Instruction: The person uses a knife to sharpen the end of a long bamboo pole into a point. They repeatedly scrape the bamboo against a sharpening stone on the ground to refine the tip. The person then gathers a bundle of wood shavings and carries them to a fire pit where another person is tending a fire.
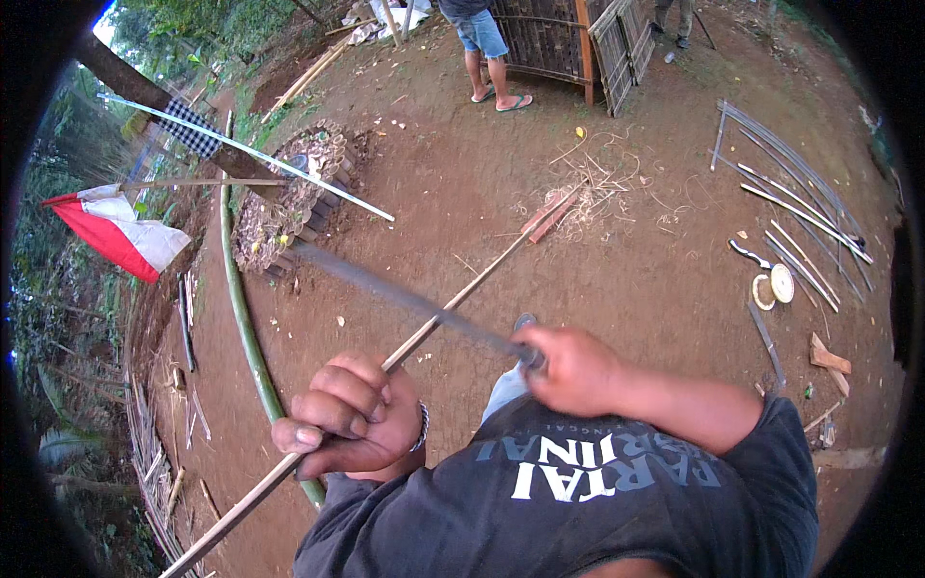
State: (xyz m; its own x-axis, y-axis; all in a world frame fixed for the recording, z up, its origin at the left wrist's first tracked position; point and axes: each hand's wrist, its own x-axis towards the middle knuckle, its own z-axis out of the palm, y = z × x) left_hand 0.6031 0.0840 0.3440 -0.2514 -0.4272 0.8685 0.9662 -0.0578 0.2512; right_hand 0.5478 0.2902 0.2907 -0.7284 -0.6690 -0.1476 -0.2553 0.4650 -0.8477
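My left hand [349, 414] is closed around a long, thin bamboo strip [482, 275], which slants from the lower left up toward the middle. My right hand [573, 371] grips the dark handle of a long-bladed knife [385, 289]. Motion blurs its blade, which points up and left and crosses the strip ahead of my left hand; I cannot tell whether they touch. The strip's far end lies by some reddish wood pieces [554, 218] and a heap of pale curled shavings [617, 183] on the bare earth.
A green bamboo pole [239, 313] lies on the left, near a red-and-white flag [125, 231] and an edged bed [323, 207] around a leaning trunk. Thin rods [790, 197], rolls [781, 284] and another blade [767, 345] lie right. A person [482, 43] stands by a slatted panel [540, 43].
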